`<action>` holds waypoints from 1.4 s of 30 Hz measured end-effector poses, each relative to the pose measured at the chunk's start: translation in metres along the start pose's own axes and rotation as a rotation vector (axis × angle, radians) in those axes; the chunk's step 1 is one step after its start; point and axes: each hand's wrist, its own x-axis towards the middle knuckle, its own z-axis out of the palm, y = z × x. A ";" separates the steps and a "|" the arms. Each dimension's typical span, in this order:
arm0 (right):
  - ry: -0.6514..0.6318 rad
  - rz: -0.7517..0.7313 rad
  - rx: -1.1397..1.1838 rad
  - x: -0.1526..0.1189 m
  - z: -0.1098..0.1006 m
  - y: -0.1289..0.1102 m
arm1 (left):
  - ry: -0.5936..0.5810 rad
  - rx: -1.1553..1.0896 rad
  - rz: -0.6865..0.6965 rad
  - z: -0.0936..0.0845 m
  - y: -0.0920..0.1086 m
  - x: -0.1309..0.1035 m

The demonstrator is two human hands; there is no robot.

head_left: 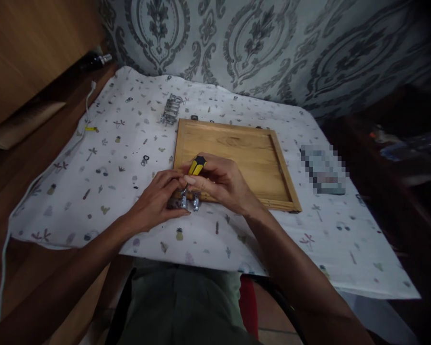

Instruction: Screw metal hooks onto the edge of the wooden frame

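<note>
**Panel [253, 160] and Screwdriver [198, 165]: Positions on the Table [345, 249]**

The table carries a white printed cloth [100, 196]; its far edge lies near the patterned wall covering [258, 43]. The wooden panel, with a raised border, lies flat mid-table, its near edge toward the table's near edge. The left hand [158, 199] is at the panel's near left corner, fingers bent and thumb apart from them; whether it grips a part cannot be determined. The right hand [224, 182] is closed on the screwdriver, above the panel's near edge. A pixelated object [323, 168] lies near the table's right edge. A row of metal parts [170, 111] is just beyond the panel's far left corner. The screwdriver's yellow and black handle is tilted, shaft down. Two fittings [196, 202] are at the panel's near edge, close to its left corner. Tip contact is not discernible.
</note>
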 end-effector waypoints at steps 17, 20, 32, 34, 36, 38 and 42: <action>0.161 -0.254 -0.233 -0.002 0.008 0.011 | 0.001 0.012 0.006 0.001 -0.002 -0.002; 0.165 -0.229 -0.230 -0.002 0.009 0.013 | -0.001 0.011 -0.010 0.001 -0.002 -0.002; 0.439 -0.106 -0.159 -0.008 0.007 0.000 | -0.036 0.002 -0.056 -0.003 0.000 -0.001; 0.402 -0.087 -0.186 -0.008 0.007 0.003 | -0.035 0.006 -0.062 -0.003 0.001 0.000; 0.349 -0.095 -0.209 -0.008 0.007 0.006 | -0.032 0.012 -0.061 -0.002 0.002 0.000; 0.308 -0.114 -0.214 -0.008 0.008 0.010 | -0.030 0.017 -0.057 -0.002 0.002 0.000; 0.275 -0.145 -0.220 -0.008 0.010 0.014 | -0.036 0.019 -0.051 -0.001 0.001 0.000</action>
